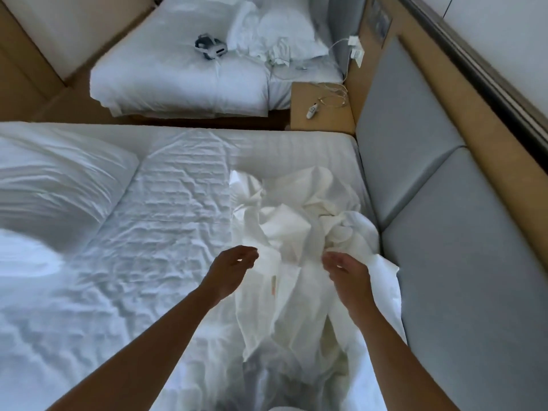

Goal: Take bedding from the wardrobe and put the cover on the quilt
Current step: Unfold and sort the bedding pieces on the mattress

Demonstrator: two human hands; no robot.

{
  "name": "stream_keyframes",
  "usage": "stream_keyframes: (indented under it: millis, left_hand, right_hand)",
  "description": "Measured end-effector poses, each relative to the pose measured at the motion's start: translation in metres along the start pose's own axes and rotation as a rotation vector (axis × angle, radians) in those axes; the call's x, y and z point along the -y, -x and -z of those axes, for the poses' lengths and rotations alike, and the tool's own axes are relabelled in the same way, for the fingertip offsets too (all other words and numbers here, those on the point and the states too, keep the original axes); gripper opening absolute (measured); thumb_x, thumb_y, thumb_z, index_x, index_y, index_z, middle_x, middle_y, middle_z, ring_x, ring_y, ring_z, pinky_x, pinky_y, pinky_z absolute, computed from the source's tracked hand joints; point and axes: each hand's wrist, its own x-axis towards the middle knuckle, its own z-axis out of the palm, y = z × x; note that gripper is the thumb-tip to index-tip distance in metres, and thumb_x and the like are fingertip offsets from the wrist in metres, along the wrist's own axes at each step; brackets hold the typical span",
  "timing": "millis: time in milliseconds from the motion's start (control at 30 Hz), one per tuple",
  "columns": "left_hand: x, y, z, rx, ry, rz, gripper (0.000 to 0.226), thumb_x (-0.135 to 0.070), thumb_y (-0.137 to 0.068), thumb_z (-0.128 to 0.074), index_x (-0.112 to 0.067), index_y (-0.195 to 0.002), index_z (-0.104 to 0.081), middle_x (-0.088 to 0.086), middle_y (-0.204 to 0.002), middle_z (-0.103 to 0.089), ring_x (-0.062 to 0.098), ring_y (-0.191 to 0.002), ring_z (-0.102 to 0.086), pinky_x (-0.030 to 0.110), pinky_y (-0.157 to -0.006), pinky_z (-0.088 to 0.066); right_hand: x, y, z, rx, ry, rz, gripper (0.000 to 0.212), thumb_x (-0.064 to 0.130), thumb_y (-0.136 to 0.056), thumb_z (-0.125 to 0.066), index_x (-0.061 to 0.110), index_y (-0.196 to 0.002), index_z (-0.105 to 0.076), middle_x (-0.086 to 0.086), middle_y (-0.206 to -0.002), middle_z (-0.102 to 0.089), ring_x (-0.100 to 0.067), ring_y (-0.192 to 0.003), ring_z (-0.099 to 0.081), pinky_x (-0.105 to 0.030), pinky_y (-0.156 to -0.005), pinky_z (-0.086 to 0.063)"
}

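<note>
Head view, contents. Cover (pixel 296 221): white, crumpled in a heap on the near bed (pixel 166 209), at the side next to the grey padded headboard (pixel 430 232). Left hand (pixel 234 268): over the heap's near edge, fingers loosely curled, nothing in them. Right hand (pixel 347 274): fingertips against the fabric; whether they pinch it cannot be told. Pillow (pixel 59 179): at the left of the same bed. Second bed (pixel 178 75): beyond, with a headset (pixel 210 47) on it. Bedside table (pixel 326 114): between the beds, by the wall
</note>
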Motion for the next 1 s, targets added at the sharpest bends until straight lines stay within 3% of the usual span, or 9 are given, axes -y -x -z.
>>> stream_keyframes:
  millis: [200,367,567,767,1000]
  left_hand:
    - [0.007,0.085,0.05,-0.332,0.256,-0.06,0.022,-0.025,-0.097,-0.066,-0.022,-0.118,-0.071,-0.005,-0.108,-0.077,0.015,-0.101,-0.073,0.038,-0.091,-0.056]
    - [0.022,0.16,0.085,-0.577,0.349,-0.069,0.027,-0.012,-0.096,-0.066,-0.015,-0.123,-0.068,0.0,-0.112,-0.076,0.022,-0.106,-0.071,0.043,-0.093,-0.057]
    - [0.048,0.26,0.151,-0.847,0.391,-0.131,0.021,-0.013,-0.099,-0.062,-0.018,-0.118,-0.07,0.0,-0.109,-0.077,0.021,-0.1,-0.074,0.041,-0.09,-0.057]
    - [0.095,0.346,0.225,-0.996,0.414,-0.187,0.02,-0.016,-0.101,-0.06,-0.019,-0.117,-0.071,0.0,-0.109,-0.077,0.021,-0.101,-0.074,0.043,-0.09,-0.055]
    - [0.174,0.446,0.329,-1.015,0.441,-0.21,0.022,-0.022,-0.102,-0.059,-0.021,-0.12,-0.07,0.0,-0.112,-0.076,0.021,-0.102,-0.074,0.042,-0.093,-0.053]
  right_hand:
    - [0.022,0.039,-0.008,0.044,-0.191,0.028,0.037,0.032,-0.09,-0.075,0.025,-0.126,-0.068,0.009,-0.125,-0.069,-0.014,-0.119,-0.063,-0.044,-0.11,-0.047]
    - [0.053,0.065,-0.056,0.209,-0.272,0.055,0.022,0.019,-0.088,-0.078,0.032,-0.105,-0.073,0.013,-0.11,-0.075,-0.009,-0.113,-0.068,-0.044,-0.108,-0.049]
    - [0.096,0.116,-0.134,0.492,-0.158,0.254,0.019,0.017,-0.091,-0.075,0.034,-0.099,-0.076,0.011,-0.109,-0.076,-0.012,-0.111,-0.069,-0.047,-0.107,-0.05]
    - [0.126,0.193,-0.199,0.639,-0.07,0.373,0.019,0.02,-0.092,-0.073,0.036,-0.102,-0.076,0.019,-0.107,-0.075,-0.005,-0.107,-0.07,-0.041,-0.105,-0.051]
    - [0.135,0.308,-0.316,0.698,-0.068,0.39,0.017,0.022,-0.095,-0.07,0.024,-0.11,-0.076,0.01,-0.111,-0.076,-0.006,-0.11,-0.069,-0.042,-0.106,-0.051]
